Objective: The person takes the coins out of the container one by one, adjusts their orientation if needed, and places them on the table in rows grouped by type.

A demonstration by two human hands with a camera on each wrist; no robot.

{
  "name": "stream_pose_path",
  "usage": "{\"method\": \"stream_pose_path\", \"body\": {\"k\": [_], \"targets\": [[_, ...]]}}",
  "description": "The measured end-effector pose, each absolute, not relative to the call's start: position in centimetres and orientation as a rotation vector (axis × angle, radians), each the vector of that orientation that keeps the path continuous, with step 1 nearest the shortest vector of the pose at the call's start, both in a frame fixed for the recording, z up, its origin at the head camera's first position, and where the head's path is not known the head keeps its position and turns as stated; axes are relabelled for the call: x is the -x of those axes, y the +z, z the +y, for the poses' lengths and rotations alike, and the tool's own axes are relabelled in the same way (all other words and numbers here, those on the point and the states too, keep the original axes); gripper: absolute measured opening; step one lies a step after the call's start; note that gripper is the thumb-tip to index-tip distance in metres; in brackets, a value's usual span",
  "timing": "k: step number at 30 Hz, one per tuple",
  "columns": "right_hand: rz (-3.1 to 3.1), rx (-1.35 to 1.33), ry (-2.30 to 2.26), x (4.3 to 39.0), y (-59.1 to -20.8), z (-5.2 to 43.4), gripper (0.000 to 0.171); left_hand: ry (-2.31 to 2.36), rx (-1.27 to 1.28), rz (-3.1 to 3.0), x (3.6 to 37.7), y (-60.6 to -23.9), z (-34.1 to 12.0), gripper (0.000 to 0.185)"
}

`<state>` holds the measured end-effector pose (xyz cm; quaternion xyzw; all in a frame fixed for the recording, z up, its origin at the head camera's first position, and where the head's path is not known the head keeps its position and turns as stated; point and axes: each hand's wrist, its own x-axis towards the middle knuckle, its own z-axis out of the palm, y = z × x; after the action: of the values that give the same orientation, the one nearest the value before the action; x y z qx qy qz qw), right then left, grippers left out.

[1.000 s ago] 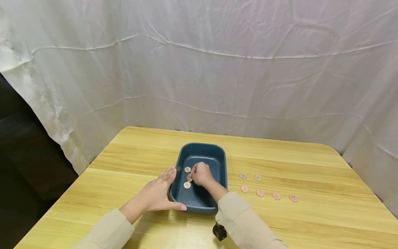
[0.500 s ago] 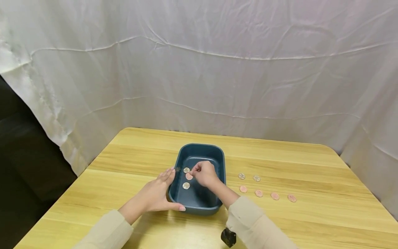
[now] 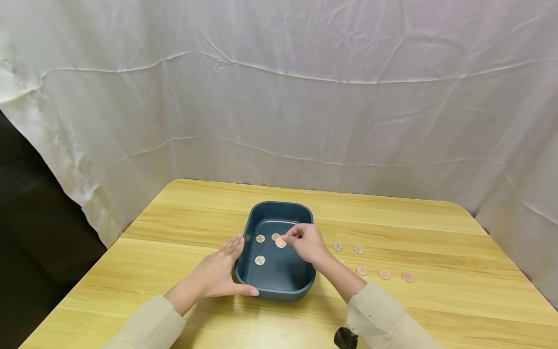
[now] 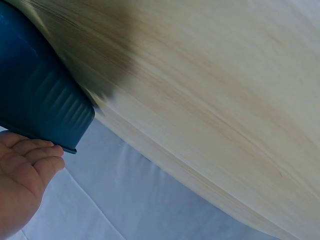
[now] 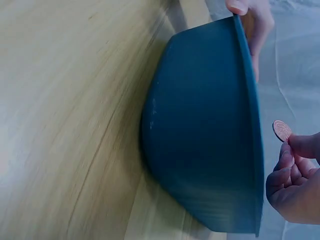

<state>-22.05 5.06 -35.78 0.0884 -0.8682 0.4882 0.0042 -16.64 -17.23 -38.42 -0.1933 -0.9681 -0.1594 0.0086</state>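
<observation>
My right hand (image 3: 307,242) pinches a copper-coloured coin (image 3: 281,242) between thumb and fingertips, above the inside of a dark blue rectangular tub (image 3: 279,294). In the right wrist view, that same coin (image 5: 282,130) stands tilted at the fingertips, above the tub's rim. On the tub's floor are a pale coin (image 3: 260,238) toward the back left, another pale coin (image 3: 259,260) nearer the front, and a third pale coin (image 3: 275,236) partly covered by the pinched one. My left hand (image 3: 218,274) rests against the tub's near left corner, fingers along the left side, thumb at the front rim.
On the wooden table (image 3: 436,310) right of the tub are two silvery coins, one (image 3: 337,246) left of the other (image 3: 358,249). Nearer the front runs a row of several copper coins (image 3: 384,274), its leftmost partly behind my right arm. A pale curtain (image 3: 305,111) hangs behind.
My right hand has lifted the copper coin and carried it rightward inside the tub, bringing the third pale coin into view. The left hand has stayed at the tub's corner.
</observation>
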Motion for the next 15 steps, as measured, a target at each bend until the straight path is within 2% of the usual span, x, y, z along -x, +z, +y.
{"method": "stream_pose_path", "body": {"k": [15], "targets": [[-2.717, -0.103, 1.672, 20.4, -35.7, 11.9, 0.011, -0.487, 0.635, -2.98, 16.7, -38.7, -17.3, 0.119]]}}
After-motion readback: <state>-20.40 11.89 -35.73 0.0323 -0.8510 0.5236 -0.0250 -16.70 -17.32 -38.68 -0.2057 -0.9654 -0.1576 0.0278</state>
